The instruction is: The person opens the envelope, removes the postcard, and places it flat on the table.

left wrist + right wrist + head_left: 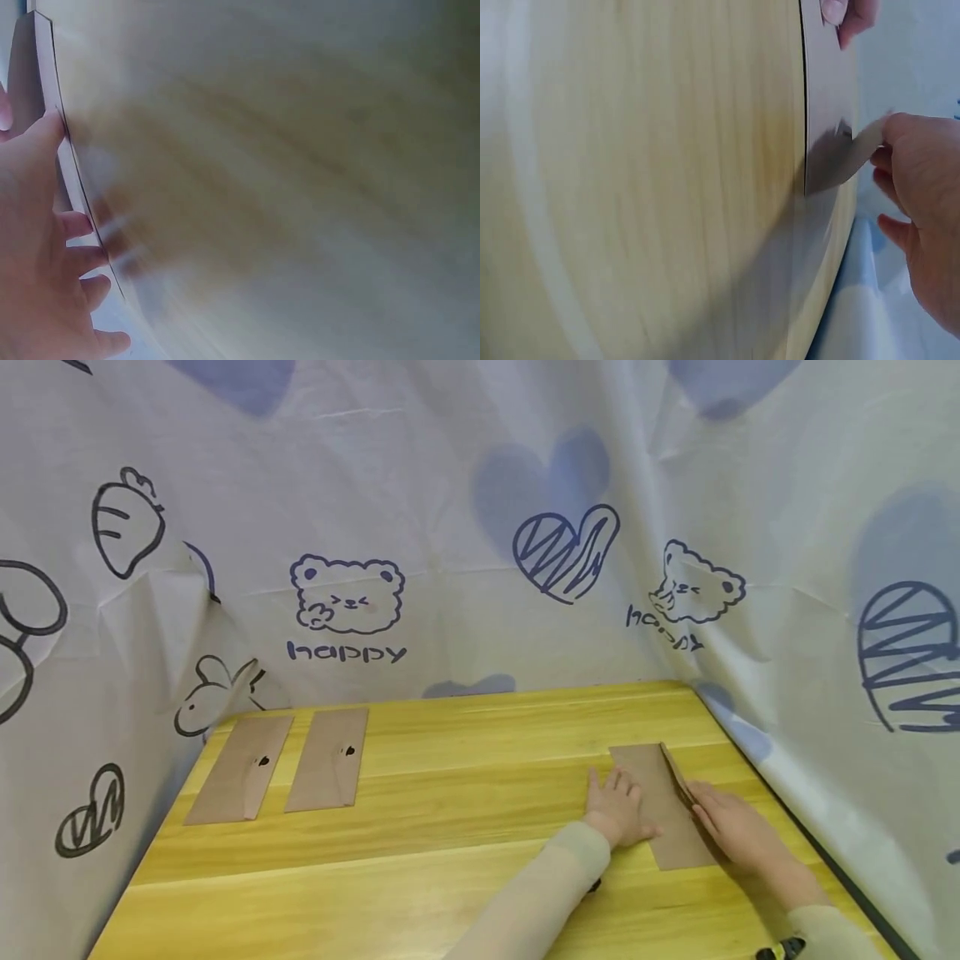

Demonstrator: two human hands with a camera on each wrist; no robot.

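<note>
A brown paper envelope (677, 847) lies at the right of the table, its long flap (677, 779) folded up along the right side. My left hand (617, 810) rests on the envelope's left part with the fingers spread; in the left wrist view the thumb and fingertips lie over its edge. At the other side, my right hand (738, 831) pinches the raised flap. From the right wrist, the flap (862, 154) bends up away from the envelope body (825, 86), its outer edge between my thumb and fingers. A dark mark near the fold is partly hidden.
Two similar brown envelopes, a left one (232, 768) and a right one (324, 764), lie side by side at the table's far left, each with a small black closure. White cloth (442, 510) printed with bears and hearts hangs around the wooden table (480, 777).
</note>
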